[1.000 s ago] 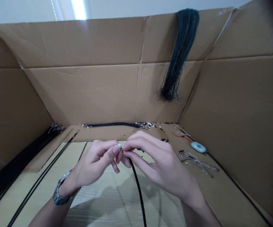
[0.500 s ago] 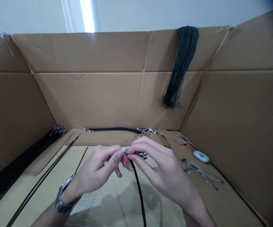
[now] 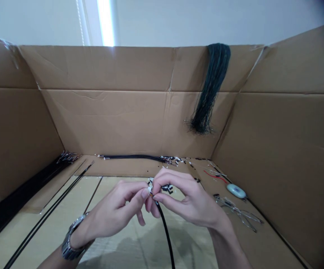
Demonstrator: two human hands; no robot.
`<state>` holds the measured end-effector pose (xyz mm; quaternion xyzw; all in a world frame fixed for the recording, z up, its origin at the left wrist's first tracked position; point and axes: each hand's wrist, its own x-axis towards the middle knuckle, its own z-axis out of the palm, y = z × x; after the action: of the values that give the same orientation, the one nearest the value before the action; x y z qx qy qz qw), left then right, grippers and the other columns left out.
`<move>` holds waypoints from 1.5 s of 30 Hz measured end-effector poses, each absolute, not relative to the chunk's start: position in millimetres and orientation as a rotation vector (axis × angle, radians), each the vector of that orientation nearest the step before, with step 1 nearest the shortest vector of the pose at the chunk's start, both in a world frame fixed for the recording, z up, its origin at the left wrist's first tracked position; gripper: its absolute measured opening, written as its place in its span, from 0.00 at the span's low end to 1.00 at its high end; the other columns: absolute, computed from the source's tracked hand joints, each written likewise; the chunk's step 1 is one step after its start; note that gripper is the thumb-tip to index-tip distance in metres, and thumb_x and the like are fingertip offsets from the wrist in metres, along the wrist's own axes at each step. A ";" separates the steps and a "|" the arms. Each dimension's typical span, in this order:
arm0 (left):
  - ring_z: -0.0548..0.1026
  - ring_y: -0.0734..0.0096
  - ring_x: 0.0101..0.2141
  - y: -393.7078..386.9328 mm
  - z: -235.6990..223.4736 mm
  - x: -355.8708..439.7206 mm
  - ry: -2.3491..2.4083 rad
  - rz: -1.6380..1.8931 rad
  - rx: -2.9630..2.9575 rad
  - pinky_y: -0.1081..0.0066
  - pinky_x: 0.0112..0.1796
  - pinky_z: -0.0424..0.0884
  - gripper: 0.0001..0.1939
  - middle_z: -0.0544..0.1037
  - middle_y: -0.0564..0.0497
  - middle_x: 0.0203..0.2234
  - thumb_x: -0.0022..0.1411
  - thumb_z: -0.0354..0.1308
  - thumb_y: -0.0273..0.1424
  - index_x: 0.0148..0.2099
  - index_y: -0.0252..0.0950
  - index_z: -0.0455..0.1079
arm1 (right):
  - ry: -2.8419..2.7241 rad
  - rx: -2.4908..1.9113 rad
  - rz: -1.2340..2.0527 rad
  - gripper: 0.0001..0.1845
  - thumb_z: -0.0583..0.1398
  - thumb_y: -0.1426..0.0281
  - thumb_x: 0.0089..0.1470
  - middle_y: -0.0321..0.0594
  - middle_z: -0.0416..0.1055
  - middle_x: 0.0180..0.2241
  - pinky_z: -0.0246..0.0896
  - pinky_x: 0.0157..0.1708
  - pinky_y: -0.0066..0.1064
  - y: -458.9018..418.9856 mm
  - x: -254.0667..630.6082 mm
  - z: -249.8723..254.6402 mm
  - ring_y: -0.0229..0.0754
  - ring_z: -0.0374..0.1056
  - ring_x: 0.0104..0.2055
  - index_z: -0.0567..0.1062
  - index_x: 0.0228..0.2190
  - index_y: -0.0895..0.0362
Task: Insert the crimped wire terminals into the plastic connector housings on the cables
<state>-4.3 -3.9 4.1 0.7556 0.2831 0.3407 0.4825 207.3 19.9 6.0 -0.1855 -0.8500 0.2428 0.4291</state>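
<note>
Over the table (image 3: 128, 248), your left hand (image 3: 114, 213) pinches the plug (image 3: 150, 189), likely steadying it while your right hand (image 3: 191, 200) pinches its wires (image 3: 151, 194)

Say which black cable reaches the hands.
The single black cable rising from the bottom edge to the left hand and right hand. The thick bundle and slim group at left, the back row and the right-side cord lie apart.

The person's left forearm (image 3: 63, 254) slants in from seven o'clock, the right forearm (image 3: 226, 244) from five; left hand (image 3: 117, 211) and right hand (image 3: 191, 201) nearly meet toward six, thumbs and forefingers pinching.
</note>
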 end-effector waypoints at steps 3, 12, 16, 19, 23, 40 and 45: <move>0.77 0.76 0.25 -4.9 2.6 -3.3 0.693 0.816 1.837 0.76 0.30 0.77 0.21 0.80 0.49 0.29 0.76 0.46 0.41 0.34 0.34 0.68 | -2.118 -0.438 0.659 0.04 0.62 0.76 0.59 0.36 0.73 0.32 0.67 0.35 0.30 20.4 205.1 5.3 0.37 0.71 0.33 0.74 0.33 0.56; 0.75 0.76 0.24 0.1 1.2 -1.1 0.616 0.948 1.641 0.78 0.27 0.77 0.21 0.78 0.48 0.28 0.73 0.50 0.44 0.33 0.33 0.69 | -1.897 -0.501 1.053 0.08 0.57 0.67 0.67 0.34 0.69 0.27 0.64 0.31 0.31 15.9 191.1 -1.9 0.36 0.68 0.27 0.69 0.34 0.56; 0.76 0.74 0.23 1.9 -1.2 -1.8 0.585 0.956 1.563 0.76 0.25 0.77 0.23 0.79 0.47 0.27 0.72 0.52 0.46 0.32 0.33 0.69 | -1.746 -0.407 1.352 0.12 0.60 0.61 0.66 0.35 0.69 0.28 0.63 0.28 0.30 17.1 184.2 -4.4 0.34 0.67 0.25 0.69 0.35 0.56; 0.77 0.72 0.24 3.0 -1.6 -2.2 0.576 0.923 1.470 0.76 0.24 0.78 0.22 0.80 0.45 0.27 0.72 0.52 0.46 0.31 0.34 0.68 | -1.696 -0.357 1.460 0.14 0.61 0.59 0.64 0.36 0.71 0.28 0.62 0.28 0.29 21.4 180.2 -6.5 0.33 0.64 0.24 0.68 0.34 0.56; 0.79 0.72 0.24 2.3 1.0 -3.7 0.556 0.891 1.399 0.78 0.23 0.77 0.22 0.81 0.45 0.27 0.71 0.54 0.46 0.31 0.33 0.69 | -1.676 -0.346 1.491 0.16 0.62 0.56 0.62 0.36 0.71 0.28 0.62 0.28 0.28 27.5 176.8 -11.7 0.33 0.63 0.24 0.68 0.33 0.55; 0.74 0.72 0.17 6.0 -0.4 -8.7 0.543 0.692 1.430 0.76 0.21 0.68 0.27 0.73 0.50 0.15 0.69 0.53 0.49 0.24 0.37 0.57 | -1.883 -0.950 1.128 0.09 0.56 0.65 0.67 0.34 0.73 0.33 0.63 0.36 0.31 -20.9 187.0 17.2 0.39 0.69 0.36 0.73 0.35 0.53; 0.72 0.72 0.16 10.0 -2.2 -10.3 0.524 0.631 1.441 0.77 0.17 0.62 0.27 0.70 0.51 0.12 0.68 0.54 0.48 0.22 0.38 0.56 | -1.928 -1.038 1.129 0.11 0.56 0.66 0.68 0.29 0.71 0.30 0.59 0.34 0.27 -24.3 189.5 26.5 0.34 0.66 0.34 0.72 0.32 0.52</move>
<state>-10.3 10.0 -2.2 0.6406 0.2330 0.2806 0.6757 189.5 -24.3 26.5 -0.3975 -0.7381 0.4321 0.3324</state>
